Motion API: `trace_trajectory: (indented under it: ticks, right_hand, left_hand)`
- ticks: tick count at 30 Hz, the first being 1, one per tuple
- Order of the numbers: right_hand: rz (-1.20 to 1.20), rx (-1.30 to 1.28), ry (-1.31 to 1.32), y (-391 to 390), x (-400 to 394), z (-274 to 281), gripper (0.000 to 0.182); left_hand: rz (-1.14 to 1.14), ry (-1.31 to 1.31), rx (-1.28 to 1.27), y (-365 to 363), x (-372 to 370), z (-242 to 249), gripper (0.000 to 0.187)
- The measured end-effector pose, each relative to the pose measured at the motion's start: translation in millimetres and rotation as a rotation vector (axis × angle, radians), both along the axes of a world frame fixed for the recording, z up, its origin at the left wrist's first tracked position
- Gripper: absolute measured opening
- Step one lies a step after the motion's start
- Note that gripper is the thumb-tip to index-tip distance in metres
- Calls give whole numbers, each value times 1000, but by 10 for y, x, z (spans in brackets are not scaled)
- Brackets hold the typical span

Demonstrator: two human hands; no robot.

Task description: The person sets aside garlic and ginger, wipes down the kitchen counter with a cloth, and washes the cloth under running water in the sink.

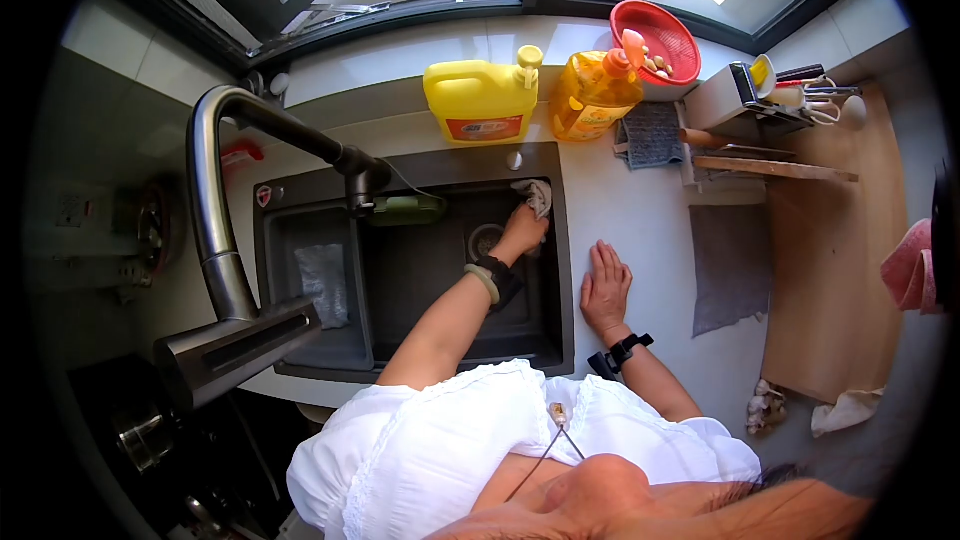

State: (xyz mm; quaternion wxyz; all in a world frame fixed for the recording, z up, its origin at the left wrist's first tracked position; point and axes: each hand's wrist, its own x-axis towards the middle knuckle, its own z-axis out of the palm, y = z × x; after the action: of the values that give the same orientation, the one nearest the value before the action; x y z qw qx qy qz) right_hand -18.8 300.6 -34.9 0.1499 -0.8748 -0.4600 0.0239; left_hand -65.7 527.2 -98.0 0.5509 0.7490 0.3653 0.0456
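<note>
My left hand [523, 232] reaches into the dark sink [420, 280] and is closed on a pale, crumpled cloth [538, 196] at the basin's far right corner. Just left of my fingers lies the round drain [486, 240], partly covered by the hand. On the white counter [630, 200] to the right of the sink, my right hand [606, 288] rests flat with fingers stretched out, holding nothing. A green object [405, 210] sits at the sink's back edge below the faucet [215, 200].
Behind the sink stand a yellow jug [480, 100] and an orange pump bottle [597, 95], with a red basket [655, 35] beyond. At right are a knife holder [735, 95], a grey cloth [732, 265], a wooden board [835, 270] and garlic [766, 408]. A clear plastic bag [322, 280] lies in the left basin.
</note>
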Motion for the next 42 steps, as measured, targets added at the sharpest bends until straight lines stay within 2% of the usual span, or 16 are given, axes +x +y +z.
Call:
trace_trajectory:
  ticks: [4, 8, 11, 14, 15, 18, 21, 24, 25, 26, 28, 31, 34, 37, 40, 42]
  right_hand:
    - [-1, 3, -3, 12, 5, 13, 56]
    - [-2, 11, 7, 15, 13, 6, 56]
    - [2, 12, -11, 10, 8, -7, 56]
    - [0, 2, -19, 13, 6, -3, 56]
    - [-1, 7, -22, 24, 20, 12, 56]
    - [4, 19, -24, 16, 4, 28, 56]
    - [12, 37, -42, 16, 4, -3, 55]
    - [8, 33, -47, 1, -12, 32, 55]
    - [4, 36, -50, 0, -19, 19, 55]
    - [5, 41, -57, 7, -1, 7, 55]
    - [3, 48, -55, 0, 6, -10, 54]
    - [0, 60, -58, 7, 3, -19, 54]
    - [-4, 69, -60, -8, 3, -18, 54]
    - [-11, 69, -52, 2, -2, -20, 54]
    - [-20, 64, -45, 16, 13, -24, 54]
    - [-20, 63, -52, 8, 17, -19, 53]
  left_hand:
    - [50, -75, 66, 174, 32, 164, 34]
    - [48, -184, 324, 2, 46, -68, 36]
    - [14, -178, 396, 8, 81, -154, 36]
    - [-106, 110, -75, 243, 239, -498, 34]
    - [-91, 80, 41, 241, 255, -221, 32]
    - [-122, 203, 61, 258, 260, 176, 31]
    - [-104, 121, 151, 210, 113, 446, 31]
    - [-90, -419, -283, 288, -31, 309, 27]
    - [-89, -470, -491, 290, -139, 655, 27]
    - [-119, -484, -388, 312, -223, 811, 30]
    - [-95, -400, -379, 353, -378, 534, 36]
    - [109, -202, -459, 112, -541, 238, 43]
    - [250, -298, -707, -82, -453, 10, 50]
    - [345, -162, -670, -159, -257, -321, 37]
    - [391, -234, -916, -184, -123, -873, 30]
    - [384, -192, -660, -292, -133, -1280, 25]
